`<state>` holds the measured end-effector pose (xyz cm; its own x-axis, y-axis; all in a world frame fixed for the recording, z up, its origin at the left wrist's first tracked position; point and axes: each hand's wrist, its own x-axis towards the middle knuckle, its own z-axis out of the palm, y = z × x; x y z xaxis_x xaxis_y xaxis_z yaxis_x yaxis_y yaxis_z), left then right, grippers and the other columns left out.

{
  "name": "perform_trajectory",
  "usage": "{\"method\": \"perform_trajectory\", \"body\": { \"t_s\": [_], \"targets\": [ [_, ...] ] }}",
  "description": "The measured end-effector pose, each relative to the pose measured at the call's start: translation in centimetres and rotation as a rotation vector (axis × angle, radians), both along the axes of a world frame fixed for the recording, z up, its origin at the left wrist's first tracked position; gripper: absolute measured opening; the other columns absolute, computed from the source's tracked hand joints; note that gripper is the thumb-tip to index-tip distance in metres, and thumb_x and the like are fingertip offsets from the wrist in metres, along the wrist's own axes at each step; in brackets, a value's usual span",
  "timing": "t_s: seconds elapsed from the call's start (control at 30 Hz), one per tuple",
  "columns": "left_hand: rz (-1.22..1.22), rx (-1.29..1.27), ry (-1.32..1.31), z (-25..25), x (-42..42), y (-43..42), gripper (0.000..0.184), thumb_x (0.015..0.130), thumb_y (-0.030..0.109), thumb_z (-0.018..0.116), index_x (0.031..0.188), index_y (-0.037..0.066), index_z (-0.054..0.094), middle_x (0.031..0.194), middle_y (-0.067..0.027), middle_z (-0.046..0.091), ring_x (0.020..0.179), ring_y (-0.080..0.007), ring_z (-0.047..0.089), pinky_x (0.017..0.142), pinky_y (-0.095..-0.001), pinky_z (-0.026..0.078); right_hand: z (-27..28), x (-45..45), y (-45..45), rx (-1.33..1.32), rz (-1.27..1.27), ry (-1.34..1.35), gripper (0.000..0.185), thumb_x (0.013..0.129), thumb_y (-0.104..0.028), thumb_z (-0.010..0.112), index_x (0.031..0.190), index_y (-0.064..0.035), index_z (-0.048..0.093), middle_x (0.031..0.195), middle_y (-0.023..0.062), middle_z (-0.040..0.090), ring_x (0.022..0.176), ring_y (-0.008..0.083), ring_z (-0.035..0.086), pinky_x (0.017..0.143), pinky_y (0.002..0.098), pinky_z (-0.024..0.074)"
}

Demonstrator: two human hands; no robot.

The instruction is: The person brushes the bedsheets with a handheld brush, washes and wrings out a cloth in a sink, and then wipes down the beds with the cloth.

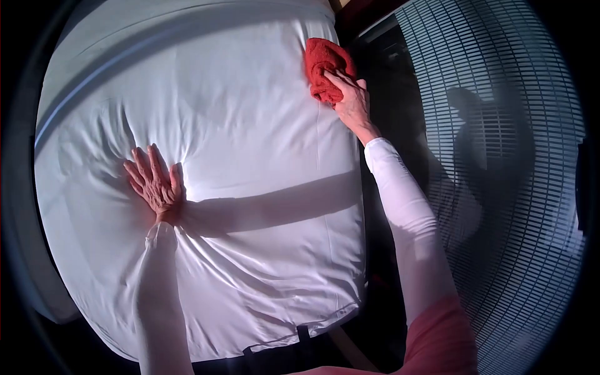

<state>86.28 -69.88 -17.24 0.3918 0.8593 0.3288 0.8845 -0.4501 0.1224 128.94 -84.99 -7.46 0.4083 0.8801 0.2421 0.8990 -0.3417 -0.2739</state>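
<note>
A white sheet [262, 144] covers a padded, bed-like surface, with creases around the hand on the left and along the near side. My left hand [155, 184] lies flat on the sheet, fingers spread, holding nothing. At the upper right edge of the sheet, my right hand [351, 100] is on a bunched red cloth [326, 56], its fingers pressed into the folds. Part of the cloth is hidden under that hand.
To the right is a light mat or rug with a grid pattern [487, 69], carrying a shadow. A dark gap [400, 112] runs between it and the sheet's right edge. Dark straps [304, 333] show at the near edge.
</note>
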Motion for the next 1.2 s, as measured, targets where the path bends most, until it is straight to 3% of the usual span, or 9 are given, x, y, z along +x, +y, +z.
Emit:
{"method": "perform_trajectory", "body": {
  "t_s": [0.23, 0.33, 0.47, 0.67, 0.73, 0.8, 0.9, 1.07, 1.2],
  "targets": [
    [-0.019, -0.179, -0.018, 3.5, -1.0, 0.0, 0.073, 0.088, 0.065, 0.042, 0.145, 0.020, 0.034, 0.153, -0.0144, 0.026, 0.139, -0.0497, 0.015, 0.112, -0.0587, 0.013, 4.3, -30.9, -31.9, -0.282, 0.045, 0.277, 0.043, 0.065, -0.006, 0.075, 0.106, -0.0151, 0.069, 0.117, 0.0152, 0.063, 0.090, 0.0342, 0.055, 0.082, 0.0423, 0.0446],
    [0.003, -0.169, -0.024, 4.4, -4.5, -4.9, 0.071, 0.086, 0.060, 0.048, 0.143, 0.020, 0.037, 0.151, -0.0149, 0.028, 0.135, -0.0493, 0.021, 0.109, -0.0581, 0.020, 9.4, -36.5, -39.5, -0.625, 0.244, 0.494, 0.060, 0.064, -0.007, 0.069, 0.121, -0.0231, 0.063, 0.106, 0.0044, 0.065, 0.081, 0.0318, 0.053, 0.078, 0.0403, 0.0507],
    [0.097, -0.450, 0.040, 10.5, -15.4, -15.5, 0.068, 0.080, 0.060, 0.053, 0.137, 0.025, 0.042, 0.148, -0.0149, 0.028, 0.134, -0.0541, 0.017, 0.105, -0.0681, 0.015, 14.3, -36.2, -35.8, -0.738, 0.081, 1.025, 0.048, 0.075, -0.012, 0.074, 0.122, -0.0131, 0.064, 0.107, 0.0185, 0.064, 0.095, 0.0291, 0.065, 0.087, 0.0350, 0.0511],
    [0.273, -0.541, 0.237, 9.6, -37.0, -39.4, 0.076, 0.083, 0.061, 0.053, 0.141, 0.014, 0.038, 0.155, -0.0201, 0.016, 0.134, -0.0603, 0.012, 0.102, -0.0691, 0.020, 18.2, -30.0, -11.8, -0.135, 0.167, 0.705, 0.038, 0.076, -0.007, 0.068, 0.112, 0.0023, 0.061, 0.096, 0.0134, 0.069, 0.087, 0.0217, 0.067, 0.079, 0.0307, 0.0513],
    [0.572, -1.092, 0.144, 13.9, -40.5, -43.0, 0.072, 0.085, 0.041, 0.062, 0.145, 0.014, 0.033, 0.153, -0.0233, 0.020, 0.130, -0.0495, 0.033, 0.098, -0.0530, 0.039, 16.4, -27.8, -2.5, 0.077, 0.320, 0.444, 0.043, 0.077, -0.010, 0.069, 0.119, -0.0030, 0.060, 0.098, 0.0159, 0.066, 0.090, 0.0316, 0.061, 0.082, 0.0377, 0.0489],
    [0.693, -1.595, 0.295, 7.5, -51.0, -52.6, 0.058, 0.088, 0.037, 0.057, 0.135, 0.005, 0.046, 0.140, -0.0269, 0.040, 0.114, -0.0408, 0.053, 0.094, -0.0477, 0.045, 12.7, -25.9, 6.0, -0.015, 0.224, 0.177, 0.051, 0.078, -0.023, 0.070, 0.128, -0.0178, 0.058, 0.098, 0.0159, 0.066, 0.088, 0.0332, 0.055, 0.082, 0.0406, 0.0465],
    [0.587, -1.102, 0.032, 10.6, -53.0, -56.5, 0.039, 0.083, 0.017, 0.060, 0.119, 0.002, 0.057, 0.124, -0.0210, 0.055, 0.109, -0.0380, 0.057, 0.089, -0.0439, 0.050, 7.1, -27.6, 12.9, -0.171, -0.052, 0.280, 0.050, 0.079, -0.012, 0.059, 0.128, -0.0218, 0.057, 0.102, 0.0146, 0.067, 0.092, 0.0343, 0.054, 0.090, 0.0420, 0.0427],
    [0.729, -0.995, -0.551, 14.6, -46.8, -44.1, 0.030, 0.087, 0.006, 0.057, 0.116, 0.001, 0.060, 0.102, -0.0150, 0.065, 0.082, -0.0263, 0.063, 0.076, -0.0347, 0.051, -1.3, -47.6, 1.4, 0.073, 0.328, 0.223, 0.050, 0.071, 0.000, 0.059, 0.120, -0.0096, 0.060, 0.108, 0.0131, 0.066, 0.097, 0.0301, 0.058, 0.092, 0.0396, 0.0368],
    [0.706, -0.911, -0.978, 16.6, -43.8, -39.3, 0.033, 0.093, 0.017, 0.057, 0.122, 0.000, 0.057, 0.103, -0.0115, 0.063, 0.089, -0.0196, 0.060, 0.080, -0.0302, 0.048, 3.1, -66.1, -17.0, -0.320, 0.487, 0.703, 0.049, 0.070, -0.004, 0.069, 0.118, -0.0084, 0.063, 0.109, 0.0128, 0.066, 0.105, 0.0278, 0.060, 0.093, 0.0411, 0.0439]
  ]
}}
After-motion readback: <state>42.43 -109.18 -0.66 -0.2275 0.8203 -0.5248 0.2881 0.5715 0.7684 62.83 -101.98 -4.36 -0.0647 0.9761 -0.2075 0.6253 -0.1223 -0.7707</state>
